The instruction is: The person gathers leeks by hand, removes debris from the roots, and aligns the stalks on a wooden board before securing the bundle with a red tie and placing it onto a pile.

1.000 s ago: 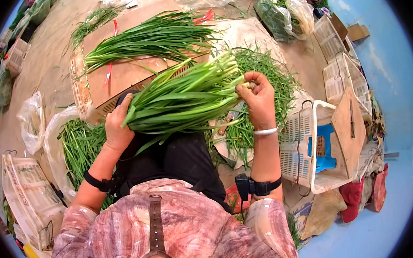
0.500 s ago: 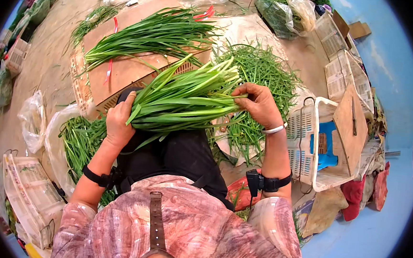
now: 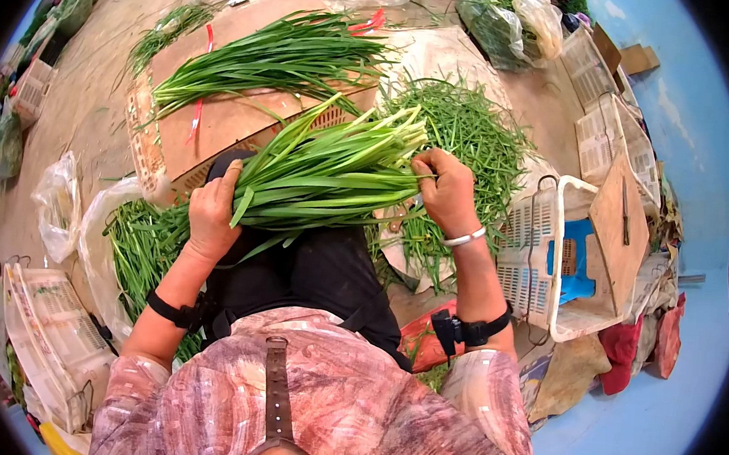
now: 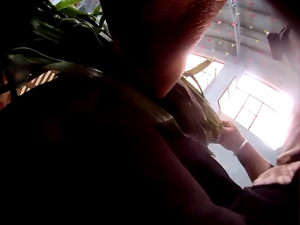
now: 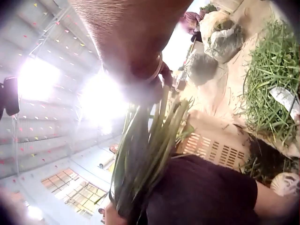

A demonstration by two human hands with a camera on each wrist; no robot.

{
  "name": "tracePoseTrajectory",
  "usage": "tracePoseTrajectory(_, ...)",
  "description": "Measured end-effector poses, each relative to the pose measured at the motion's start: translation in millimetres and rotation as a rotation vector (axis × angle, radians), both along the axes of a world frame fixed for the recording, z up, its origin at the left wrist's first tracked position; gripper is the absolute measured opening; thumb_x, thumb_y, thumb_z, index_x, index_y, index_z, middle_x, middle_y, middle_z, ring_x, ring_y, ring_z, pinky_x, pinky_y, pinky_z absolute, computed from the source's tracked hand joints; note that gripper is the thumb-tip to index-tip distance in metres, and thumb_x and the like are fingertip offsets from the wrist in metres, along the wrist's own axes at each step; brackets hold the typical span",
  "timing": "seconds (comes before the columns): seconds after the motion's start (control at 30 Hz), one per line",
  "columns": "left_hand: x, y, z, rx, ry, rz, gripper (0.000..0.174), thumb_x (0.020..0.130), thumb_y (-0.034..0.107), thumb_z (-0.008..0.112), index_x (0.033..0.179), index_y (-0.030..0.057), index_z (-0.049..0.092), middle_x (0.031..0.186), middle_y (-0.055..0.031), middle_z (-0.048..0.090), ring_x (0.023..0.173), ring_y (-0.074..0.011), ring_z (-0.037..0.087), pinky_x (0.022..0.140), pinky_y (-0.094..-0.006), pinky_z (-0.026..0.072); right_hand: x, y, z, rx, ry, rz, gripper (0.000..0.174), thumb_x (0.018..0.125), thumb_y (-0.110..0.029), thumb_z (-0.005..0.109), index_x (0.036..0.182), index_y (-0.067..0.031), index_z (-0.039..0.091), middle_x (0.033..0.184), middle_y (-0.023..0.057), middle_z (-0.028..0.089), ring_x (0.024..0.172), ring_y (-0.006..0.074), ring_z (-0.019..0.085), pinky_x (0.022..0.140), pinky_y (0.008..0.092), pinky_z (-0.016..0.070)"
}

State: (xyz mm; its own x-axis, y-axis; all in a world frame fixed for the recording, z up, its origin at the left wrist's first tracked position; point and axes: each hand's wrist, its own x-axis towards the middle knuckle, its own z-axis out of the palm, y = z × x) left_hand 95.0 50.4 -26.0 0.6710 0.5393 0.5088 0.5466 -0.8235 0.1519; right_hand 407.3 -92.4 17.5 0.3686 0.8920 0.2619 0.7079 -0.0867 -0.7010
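Observation:
A bunch of long green leafy stalks (image 3: 325,182) lies across the person's lap, pale ends to the right. The left hand (image 3: 214,215) grips its leafy end, thumb on top. At the pale end, the right hand (image 3: 449,193) pinches a thin stalk between thumb and fingers. In the right wrist view the bunch (image 5: 145,159) hangs below the right hand (image 5: 140,84), whose fingertips are hard to make out. The left wrist view is very dark; the right hand (image 4: 230,136) shows there beside the stalk ends.
Another bunch (image 3: 275,62) lies on a board (image 3: 219,133) over a crate, with red ties. A pile of loose green pieces (image 3: 471,150) spreads to the right of it. A white crate (image 3: 557,317) stands at the right, and more greens (image 3: 143,250) lie in plastic at the left.
The right hand has moved off the thick pale ends, out to the right, then slightly back and down, with a thin stalk between its fingers. The left hand has barely moved.

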Motion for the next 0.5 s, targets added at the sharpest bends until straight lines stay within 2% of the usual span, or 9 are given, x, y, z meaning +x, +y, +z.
tracePoseTrajectory(0.07,-1,0,1,-0.030,-0.001,-0.019,0.062,0.069,0.010,0.062,0.127,0.0014,0.043,0.075,-0.0077,0.051,0.070,-0.0261,0.052,0.062,-0.0349,0.0370,-5,0,-11,0.209,-0.243,-0.085,0.006,0.076,-0.006,0.061,0.080,-0.0017,0.058,0.073,0.0129,0.061,0.064,0.0321,0.058,0.060,0.0367,0.0461)
tracePoseTrajectory(0.13,-2,2,1,-0.079,-0.044,-0.066,0.064,0.066,0.006,0.062,0.127,0.0005,0.043,0.078,-0.0090,0.052,0.073,-0.0272,0.053,0.063,-0.0356,0.0379,-3,0,-23,0.252,-0.268,-0.088,0.007,0.080,-0.008,0.060,0.080,-0.0024,0.056,0.076,0.0108,0.063,0.062,0.0265,0.059,0.058,0.0343,0.0457)
tracePoseTrajectory(0.2,-3,3,1,-0.095,-0.047,-0.081,0.064,0.066,0.006,0.062,0.126,0.0000,0.043,0.078,-0.0095,0.053,0.074,-0.0275,0.053,0.064,-0.0357,0.0381,-3,3,-30,0.279,0.375,-0.178,0.011,0.086,-0.011,0.057,0.082,-0.0013,0.055,0.076,0.0090,0.064,0.062,0.0190,0.060,0.057,0.0310,0.0463)
tracePoseTrajectory(0.23,-3,3,2,-0.111,-0.051,-0.095,0.064,0.065,0.005,0.062,0.126,-0.0005,0.043,0.079,-0.0101,0.053,0.075,-0.0278,0.053,0.065,-0.0358,0.0383,-2,6,-30,0.348,0.649,-0.101,0.016,0.091,-0.014,0.052,0.084,-0.0007,0.055,0.074,0.0087,0.063,0.066,0.0155,0.061,0.058,0.0279,0.0483)
tracePoseTrajectory(0.27,-3,3,3,-0.111,-0.054,-0.096,0.064,0.065,0.005,0.062,0.126,-0.0005,0.043,0.079,-0.0101,0.053,0.075,-0.0278,0.053,0.065,-0.0358,0.0383,2,5,-27,0.349,0.646,-0.102,0.016,0.091,-0.014,0.052,0.084,-0.0007,0.055,0.074,0.0087,0.063,0.066,0.0155,0.061,0.058,0.0279,0.0483)
tracePoseTrajectory(0.33,-2,1,5,-0.079,-0.078,-0.115,0.066,0.064,0.005,0.063,0.127,-0.0011,0.042,0.080,-0.0107,0.053,0.075,-0.0281,0.053,0.065,-0.0356,0.0382,12,-1,-16,0.393,1.061,-0.029,0.017,0.093,-0.015,0.049,0.086,-0.0001,0.055,0.075,0.0108,0.063,0.067,0.0192,0.063,0.062,0.0279,0.0507)
tracePoseTrajectory(0.37,-2,1,4,-0.080,-0.078,-0.116,0.066,0.064,0.005,0.063,0.127,-0.0011,0.042,0.080,-0.0107,0.053,0.075,-0.0281,0.053,0.065,-0.0356,0.0382,24,-3,-23,0.491,1.132,0.058,0.019,0.093,-0.017,0.048,0.085,-0.0008,0.055,0.077,0.0119,0.063,0.069,0.0216,0.064,0.063,0.0293,0.0518)
tracePoseTrajectory(0.4,-3,2,3,-0.074,-0.075,-0.120,0.065,0.065,0.006,0.062,0.127,-0.0012,0.042,0.080,-0.0106,0.053,0.074,-0.0280,0.052,0.065,-0.0355,0.0381,27,-7,-16,0.547,1.280,-0.026,0.021,0.092,-0.020,0.050,0.085,-0.0015,0.055,0.075,0.0107,0.061,0.064,0.0214,0.062,0.062,0.0332,0.0519)
tracePoseTrajectory(0.5,-7,3,-1,-0.054,-0.048,-0.112,0.063,0.068,0.006,0.061,0.127,-0.0013,0.042,0.081,-0.0104,0.054,0.074,-0.0276,0.052,0.065,-0.0351,0.0380,69,-30,-20,0.598,1.400,0.133,0.020,0.091,-0.024,0.052,0.084,-0.0045,0.056,0.068,0.0071,0.057,0.057,0.0197,0.057,0.060,0.0395,0.0512)
